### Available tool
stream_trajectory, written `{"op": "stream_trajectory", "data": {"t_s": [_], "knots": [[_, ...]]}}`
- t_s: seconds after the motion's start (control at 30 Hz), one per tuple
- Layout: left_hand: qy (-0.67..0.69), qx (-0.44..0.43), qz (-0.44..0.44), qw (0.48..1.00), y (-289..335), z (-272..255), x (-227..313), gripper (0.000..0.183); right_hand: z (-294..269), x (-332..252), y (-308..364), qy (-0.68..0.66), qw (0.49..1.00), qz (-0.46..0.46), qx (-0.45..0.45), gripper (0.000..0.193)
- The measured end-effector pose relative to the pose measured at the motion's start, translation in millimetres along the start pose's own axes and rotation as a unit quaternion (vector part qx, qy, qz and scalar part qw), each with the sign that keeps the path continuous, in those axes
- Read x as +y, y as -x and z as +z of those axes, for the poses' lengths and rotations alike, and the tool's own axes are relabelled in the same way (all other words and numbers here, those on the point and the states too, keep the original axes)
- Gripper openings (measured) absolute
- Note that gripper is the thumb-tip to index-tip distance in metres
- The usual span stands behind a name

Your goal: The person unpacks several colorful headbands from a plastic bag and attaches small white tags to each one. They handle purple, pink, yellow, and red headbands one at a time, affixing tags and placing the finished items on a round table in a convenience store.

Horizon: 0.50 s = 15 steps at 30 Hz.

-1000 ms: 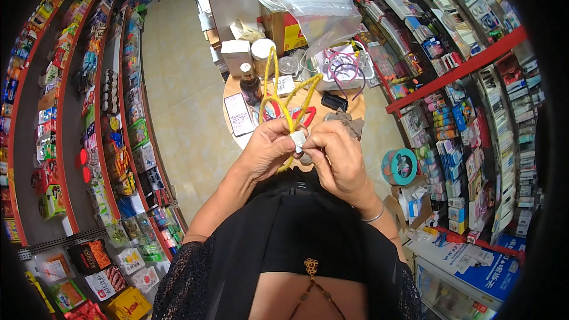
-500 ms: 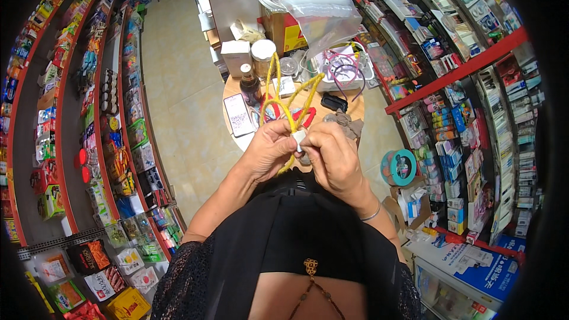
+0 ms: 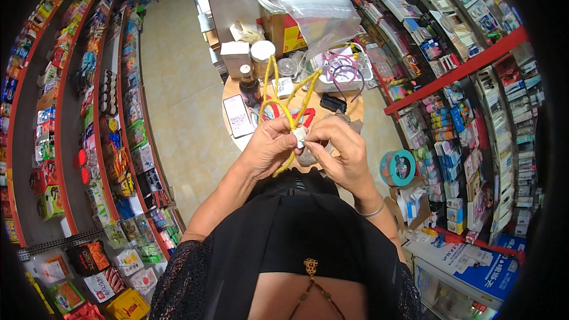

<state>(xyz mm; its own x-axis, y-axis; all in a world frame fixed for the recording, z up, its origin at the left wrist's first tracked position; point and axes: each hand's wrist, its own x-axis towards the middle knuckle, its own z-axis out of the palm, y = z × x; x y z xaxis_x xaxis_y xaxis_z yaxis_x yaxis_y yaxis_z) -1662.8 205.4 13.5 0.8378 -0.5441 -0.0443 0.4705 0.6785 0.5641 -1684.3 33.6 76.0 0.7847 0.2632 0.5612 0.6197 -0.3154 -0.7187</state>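
My left hand (image 3: 269, 147) is closed, thumb and fingers pinching a fuzzy yellow cord (image 3: 288, 120) with a small white piece (image 3: 299, 134) against it. Loops of the cord rise above the fingers, and a tail hangs down below the hand. My right hand (image 3: 339, 149) meets it from the other side, thumb and forefinger pinched at the edge of the white piece. Whether that piece is tape, a tag or folded paper cannot be made out. Beyond my hands, a red cord (image 3: 307, 117) lies on the round wooden table (image 3: 232, 90).
The table also bears a phone-sized white card (image 3: 237, 116), a dark bottle (image 3: 249, 86), a lidded jar (image 3: 262, 59), a black case (image 3: 333, 104) and a white basket (image 3: 368, 71) with purple cords. A plastic bag (image 3: 323, 18) stands behind. Stocked shelves line both sides.
My right hand has shifted slightly right and its fingers have slid to the edge of the white piece, which now shows more. My left hand keeps its hold on the cord.
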Motion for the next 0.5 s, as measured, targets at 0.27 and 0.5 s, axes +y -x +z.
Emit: {"op": "stream_trajectory", "data": {"t_s": [0.27,0.5], "knots": [[-0.003,-0.003,-0.008,1.0,0.5,1.4,1.0,0.03,-1.7,-1.3,0.3,0.045,0.998,-0.035,-0.013,0.017],[-0.011,0.006,-0.014,1.0,2.4,1.2,-1.7,0.03,1.2,2.5,-1.4,0.073,0.995,-0.059,-0.018,0.018]]}}
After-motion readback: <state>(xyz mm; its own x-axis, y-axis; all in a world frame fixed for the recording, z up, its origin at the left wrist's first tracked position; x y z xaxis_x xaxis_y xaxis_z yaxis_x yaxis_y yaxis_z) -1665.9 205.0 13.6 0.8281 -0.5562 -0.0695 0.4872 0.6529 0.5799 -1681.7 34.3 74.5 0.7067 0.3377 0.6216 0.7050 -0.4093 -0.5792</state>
